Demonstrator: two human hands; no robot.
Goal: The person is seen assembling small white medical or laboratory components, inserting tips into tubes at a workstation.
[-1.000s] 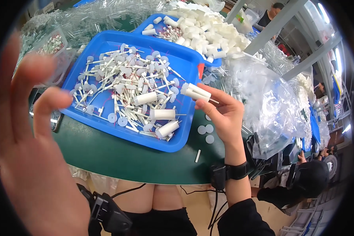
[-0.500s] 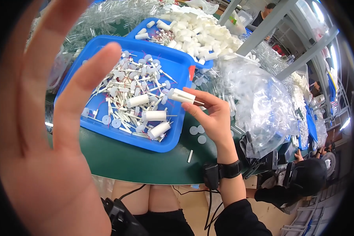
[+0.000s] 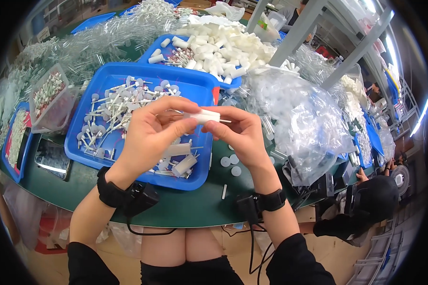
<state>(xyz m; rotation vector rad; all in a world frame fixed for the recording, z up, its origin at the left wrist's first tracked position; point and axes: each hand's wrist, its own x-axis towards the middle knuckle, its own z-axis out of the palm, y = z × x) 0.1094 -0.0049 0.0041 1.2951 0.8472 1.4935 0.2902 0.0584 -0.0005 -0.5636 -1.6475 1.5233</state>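
Observation:
Above the blue tray (image 3: 208, 164) I hold a short white cylinder (image 3: 208, 115) level between both hands. My left hand (image 3: 152, 130) pinches its left end, and the fingers partly hide that end. At the other end my right hand (image 3: 242, 135) grips it with thumb and fingers, where a thin white stick pokes out to the right. Below my hands, more white cylinders (image 3: 184, 165) lie in the tray's near right part. Many thin white sticks with pale round discs (image 3: 114, 102) and reddish wires fill the rest of the tray.
Behind stands a second tray heaped with white cylinders (image 3: 214, 42). A clear bin (image 3: 52, 107) and a phone (image 3: 53, 157) lie left. Loose discs (image 3: 235, 171) and a small white stick (image 3: 224, 191) rest nearby. A plastic bag (image 3: 299, 128) is right; another person (image 3: 371, 206) sits beyond.
My left hand has come down from close in front of the camera to take hold of the white cylinder's left end. The right hand, still holding it, has shifted slightly left.

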